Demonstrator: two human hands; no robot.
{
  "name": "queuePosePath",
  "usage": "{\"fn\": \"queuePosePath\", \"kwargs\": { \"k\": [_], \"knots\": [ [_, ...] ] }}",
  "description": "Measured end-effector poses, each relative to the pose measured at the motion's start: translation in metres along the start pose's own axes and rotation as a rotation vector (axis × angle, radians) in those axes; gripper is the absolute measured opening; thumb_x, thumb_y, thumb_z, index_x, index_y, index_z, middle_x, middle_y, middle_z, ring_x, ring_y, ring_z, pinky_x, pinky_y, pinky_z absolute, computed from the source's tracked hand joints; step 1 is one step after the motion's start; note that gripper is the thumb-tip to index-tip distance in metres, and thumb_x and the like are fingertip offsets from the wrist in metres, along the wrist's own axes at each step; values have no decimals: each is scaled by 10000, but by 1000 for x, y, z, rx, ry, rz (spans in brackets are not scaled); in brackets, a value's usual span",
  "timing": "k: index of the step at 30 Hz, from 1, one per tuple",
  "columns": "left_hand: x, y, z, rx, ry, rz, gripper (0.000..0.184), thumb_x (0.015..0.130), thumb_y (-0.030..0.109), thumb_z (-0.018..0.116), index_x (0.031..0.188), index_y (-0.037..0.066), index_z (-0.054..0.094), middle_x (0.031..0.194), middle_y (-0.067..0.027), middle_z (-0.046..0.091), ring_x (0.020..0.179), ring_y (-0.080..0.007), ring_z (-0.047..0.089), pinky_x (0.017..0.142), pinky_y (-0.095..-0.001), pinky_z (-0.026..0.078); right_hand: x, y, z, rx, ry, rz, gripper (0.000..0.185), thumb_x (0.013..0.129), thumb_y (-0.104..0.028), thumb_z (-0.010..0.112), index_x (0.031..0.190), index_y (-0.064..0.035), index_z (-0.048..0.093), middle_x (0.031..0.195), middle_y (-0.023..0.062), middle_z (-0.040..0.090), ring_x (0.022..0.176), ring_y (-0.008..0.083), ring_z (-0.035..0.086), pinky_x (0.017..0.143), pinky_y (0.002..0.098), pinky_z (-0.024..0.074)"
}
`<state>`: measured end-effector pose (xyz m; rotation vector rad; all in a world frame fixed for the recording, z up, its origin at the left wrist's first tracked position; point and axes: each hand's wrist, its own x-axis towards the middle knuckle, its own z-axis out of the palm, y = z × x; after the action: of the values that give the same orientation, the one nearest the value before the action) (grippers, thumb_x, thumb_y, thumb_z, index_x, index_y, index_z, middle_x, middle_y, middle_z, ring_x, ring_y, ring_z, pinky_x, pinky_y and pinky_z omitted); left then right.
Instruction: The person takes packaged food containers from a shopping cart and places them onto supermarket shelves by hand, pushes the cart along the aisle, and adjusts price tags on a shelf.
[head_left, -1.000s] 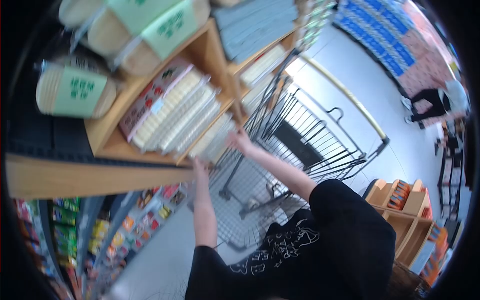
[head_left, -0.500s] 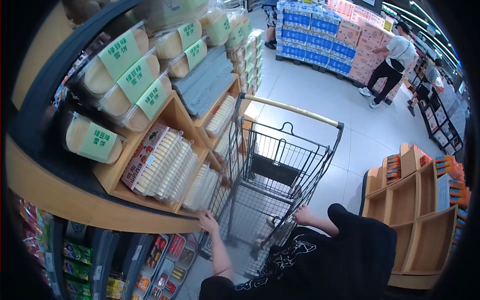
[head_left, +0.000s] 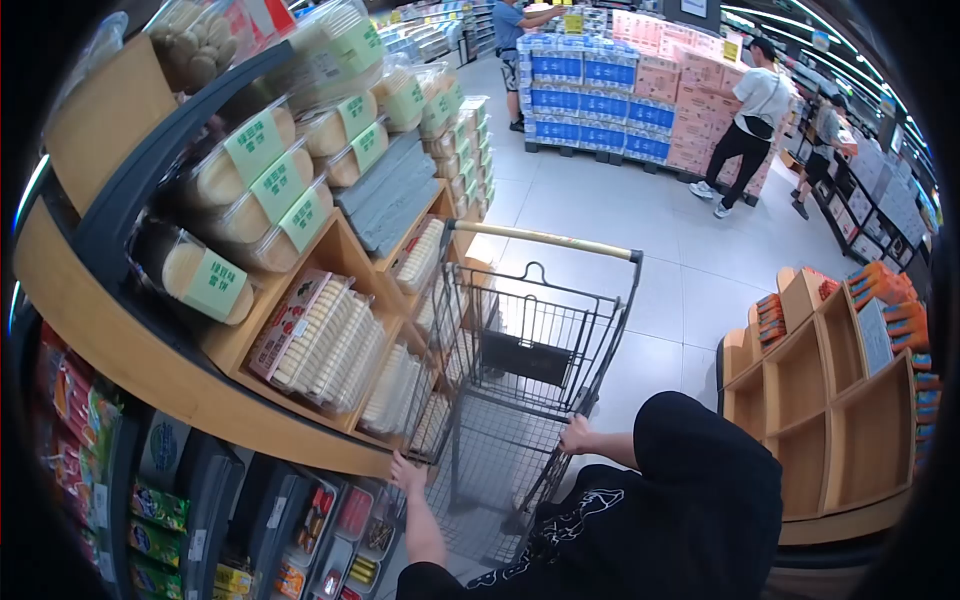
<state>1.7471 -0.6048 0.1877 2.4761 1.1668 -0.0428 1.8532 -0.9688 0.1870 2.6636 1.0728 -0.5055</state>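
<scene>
Right hand: this one bare hand (head_left: 577,436) has drawn back from near the shelved packs, where it reached a second ago; it is now curled around the cart's side rim.
Left hand: one, (head_left: 408,475) still by the shelf edge, fingers bent; I cannot tell whether they grip cart or shelf.
Shopping cart: one, (head_left: 527,358) between and beyond both hands, handle at the far end.
Work at the cart: seemingly steadying it beside the shelf; any shift would call for a firm right-hand hold and room for the left hand's knuckles.
Wooden shelf: one, (head_left: 300,432) its edge just beside the left hand, running away to its left.
Clear packs: (head_left: 390,395) in the compartments just beyond the left hand; too overlapped to count.
Green-banded trays: (head_left: 277,185) farther beyond the left hand; four nearest, three of them stacked, more behind.
Wooden display: one, (head_left: 797,440) to the right of the right hand, well apart.
People: three, far beyond the hands: blue shirt (head_left: 508,25), white shirt (head_left: 762,90), and another (head_left: 826,135) farther right.
</scene>
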Motion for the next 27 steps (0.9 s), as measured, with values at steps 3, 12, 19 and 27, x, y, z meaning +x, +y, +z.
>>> {"fn": "queuePosePath", "kwargs": {
  "k": [3, 12, 19, 27],
  "knots": [
    [2, -12, -5, -16, -141, -28, 946, 519, 244, 649, 1214, 136, 16, 1259, -145, 78, 1182, -250, 14, 913, -497, 13, -2, -12, -2, -4, -52, -31, 360, 703, -375, 365, 708, -102, 600, 715, 58, 570, 809, 238, 465, 629, 359, 332],
    [11, -77, 17, 39, -255, -40, 1104, 473, 348, 698, 1211, 122, -93, 1264, -146, -94, 1178, -242, -87, 938, -441, 30, -18, -44, 23, 41, -87, -166, 427, 657, -477, 377, 735, -119, 597, 692, 78, 570, 698, 225, 536, 591, 361, 356],
    [-17, -97, 16, 14, -318, -54, 1142, 447, 344, 711, 1205, 139, -118, 1266, -133, -88, 1181, -234, -66, 940, -440, 62, -40, -50, 29, 135, -286, -294, 636, 563, -656, 395, 805, -99, 586, 775, 101, 565, 754, 239, 527, 621, 341, 379],
    [-79, -104, 37, 142, -171, -219, 1133, 458, 322, 707, 1204, 188, -135, 1280, -112, -53, 1177, -286, -41, 918, -472, 91, -97, -57, 34, 161, -156, -310, 666, 570, -672, 379, 745, -68, 598, 729, 105, 569, 724, 248, 529, 607, 327, 396]
  ]
}}
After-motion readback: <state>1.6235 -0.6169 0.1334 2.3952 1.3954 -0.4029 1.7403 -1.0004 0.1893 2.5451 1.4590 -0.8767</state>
